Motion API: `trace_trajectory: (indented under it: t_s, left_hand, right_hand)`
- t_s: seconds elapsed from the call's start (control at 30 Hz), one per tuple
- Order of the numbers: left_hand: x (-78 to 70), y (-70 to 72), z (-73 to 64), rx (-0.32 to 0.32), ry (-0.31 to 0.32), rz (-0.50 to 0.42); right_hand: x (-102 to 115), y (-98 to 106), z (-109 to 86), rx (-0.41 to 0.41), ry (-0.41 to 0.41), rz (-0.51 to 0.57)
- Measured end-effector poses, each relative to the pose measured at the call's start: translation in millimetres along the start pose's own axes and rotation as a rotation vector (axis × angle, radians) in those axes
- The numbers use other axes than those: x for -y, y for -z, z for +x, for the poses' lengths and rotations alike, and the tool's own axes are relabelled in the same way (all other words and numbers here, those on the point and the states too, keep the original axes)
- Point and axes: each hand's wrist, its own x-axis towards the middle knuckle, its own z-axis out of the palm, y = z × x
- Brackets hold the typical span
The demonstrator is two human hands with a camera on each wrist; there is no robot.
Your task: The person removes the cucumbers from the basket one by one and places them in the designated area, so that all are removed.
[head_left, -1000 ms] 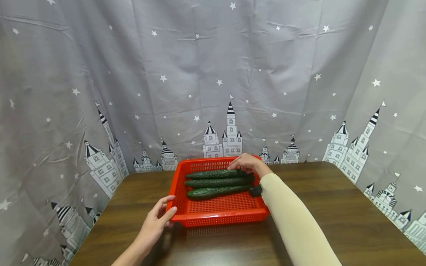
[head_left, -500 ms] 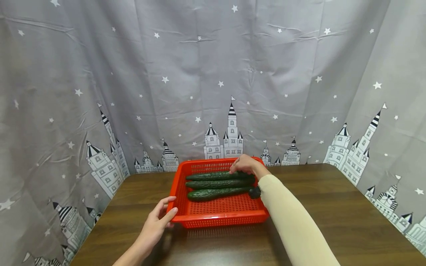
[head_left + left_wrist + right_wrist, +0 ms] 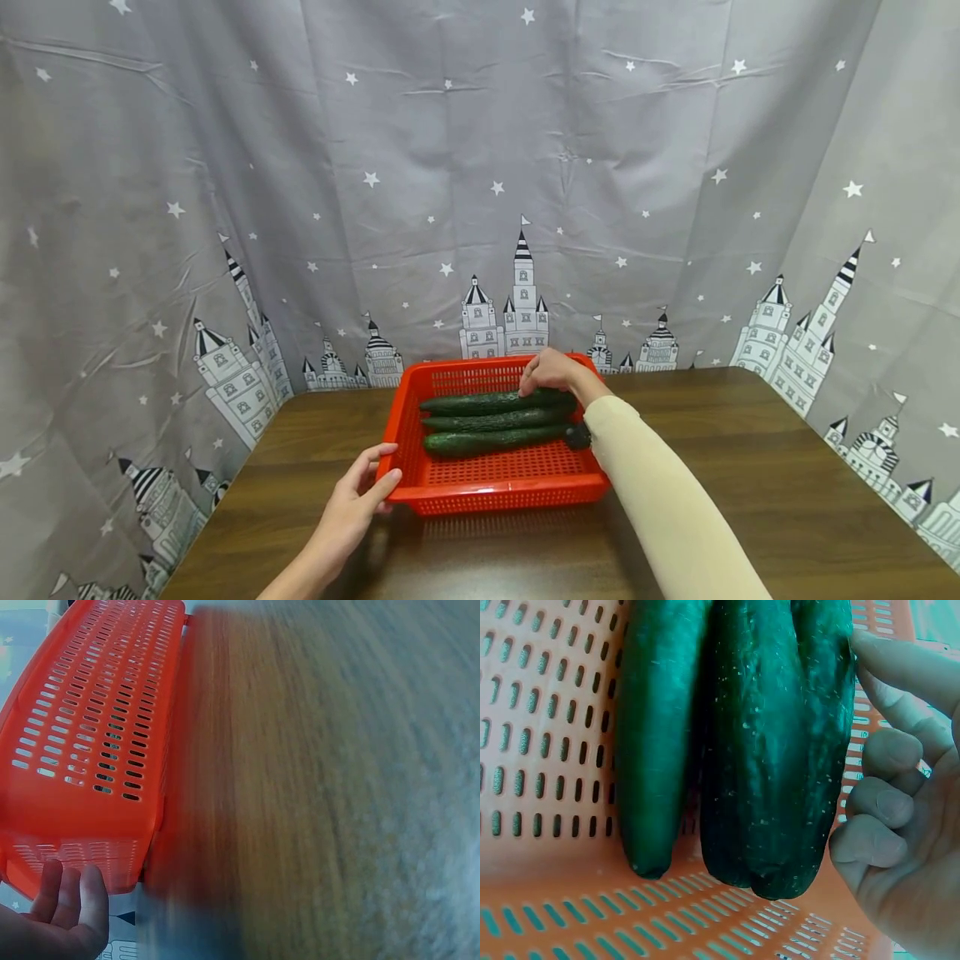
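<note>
In the head view three dark green cucumbers (image 3: 486,422) lie side by side, lengthwise across a red plastic basket (image 3: 517,486). My left hand (image 3: 351,498) grips the basket's left side, thumb over the rim. In the left wrist view its fingertips lie against the basket's slotted outer wall (image 3: 90,727). My right hand (image 3: 553,372) reaches in over the right part of the farthest cucumber (image 3: 825,750). A digit's tip touches that cucumber's side in the right wrist view. The other fingers curl beside the cucumber, none of them round it. My right forearm hides part of the basket's right side.
The basket stands on a brown wooden table (image 3: 720,475). A grey curtain (image 3: 450,167) printed with stars and castles hangs behind the table and along both sides. A dark wrist camera (image 3: 577,436) sits under my right wrist, overlapping the cucumbers' right ends.
The cucumbers have shifted slightly toward the near side of the basket, the far two now closer together. The right hand's fingers have curled more. The left hand keeps its hold on the basket.
</note>
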Motion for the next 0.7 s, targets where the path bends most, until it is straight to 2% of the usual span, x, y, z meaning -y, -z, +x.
trace_trajectory:
  t_s: [0.27, 0.4, 0.7]
  left_hand:
    - [2.0, 1.0, 2.0, -0.002, -0.002, 0.000]
    - [3.1, 0.7, 1.7, -0.002, -0.007, 0.004]
    - [2.3, -0.3, 0.5, 0.004, -0.015, 0.004]
  right_hand:
    - [-1, 1, -2.9, 0.071, -0.049, -0.059]
    - [-2, 2, -5.0, 0.102, -0.037, -0.066]
    - [-11, 0, -3.6, 0.078, 0.019, -0.123]
